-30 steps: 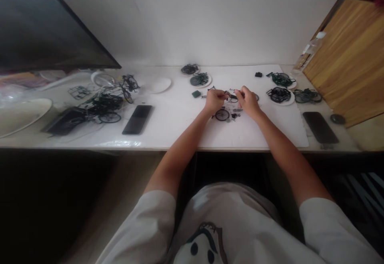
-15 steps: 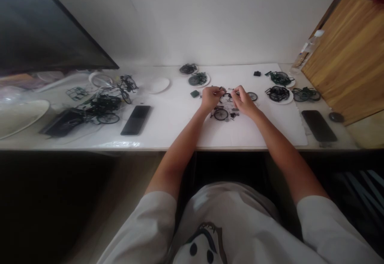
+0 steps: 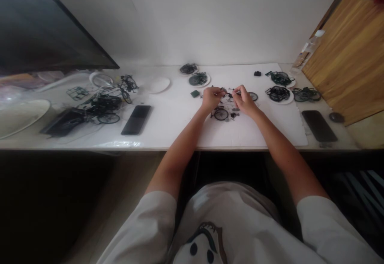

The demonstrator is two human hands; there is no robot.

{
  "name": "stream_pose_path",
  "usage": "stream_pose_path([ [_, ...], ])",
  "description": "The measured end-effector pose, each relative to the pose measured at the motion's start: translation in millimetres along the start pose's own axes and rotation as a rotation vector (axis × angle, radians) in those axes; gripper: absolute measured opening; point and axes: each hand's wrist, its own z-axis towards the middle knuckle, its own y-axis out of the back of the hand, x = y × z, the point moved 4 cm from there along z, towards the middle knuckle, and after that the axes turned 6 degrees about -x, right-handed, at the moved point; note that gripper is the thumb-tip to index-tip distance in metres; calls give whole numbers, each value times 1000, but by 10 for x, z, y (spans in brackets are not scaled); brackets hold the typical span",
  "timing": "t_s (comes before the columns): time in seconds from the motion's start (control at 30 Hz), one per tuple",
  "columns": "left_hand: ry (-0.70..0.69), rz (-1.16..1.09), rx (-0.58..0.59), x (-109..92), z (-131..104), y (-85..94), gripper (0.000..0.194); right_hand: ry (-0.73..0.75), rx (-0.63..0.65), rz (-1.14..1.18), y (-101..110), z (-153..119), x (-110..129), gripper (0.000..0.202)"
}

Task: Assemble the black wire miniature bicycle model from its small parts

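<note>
Over the white sheet, my left hand (image 3: 212, 98) is closed in a pinch around a small dark part, seemingly from a model bicycle. Close beside it, my right hand (image 3: 244, 102) pinches a thin, small piece at the same spot; the fingers hide most of both. Below the hands lies a small spoked wheel (image 3: 221, 114) with a black tyre. Little loose dark parts (image 3: 234, 115) are scattered to its right. Another small wheel (image 3: 253, 96) shows just past my right hand, and thin frame pieces lie partly hidden between the hands.
Model bicycle parts fill white plates at the back (image 3: 207, 82) and right (image 3: 288, 101). Further model bicycles (image 3: 105, 104) crowd the left, near a phone (image 3: 136, 120). Another phone (image 3: 319, 126), a bottle (image 3: 307, 52) and a wooden board (image 3: 348, 52) stand at the right.
Both hands stay almost in place, with only slight shifts of the fingers around the small pieces. Nothing else has visibly moved.
</note>
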Motion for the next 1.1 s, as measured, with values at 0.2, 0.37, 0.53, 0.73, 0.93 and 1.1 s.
stream_pose_path([
  [0.2,-10,33,-2,16,-3,-1,14,28,10,18,-16,-3,17,46],
  [0.37,0,9,-7,-6,6,6,17,41,0,-15,7,5,32,48],
  [0.53,-3,-53,3,-28,2,7,13,59,-15,-75,28,-1,74,48],
  [0.73,28,-41,7,-74,-4,25,18,44,-17,-121,46,-26,140,52],
  [0.93,23,-32,13,-104,-9,35,19,23,0,-141,25,-14,103,66],
  [1.1,-2,-4,11,-86,1,30,15,21,-44,-112,12,8,42,61],
])
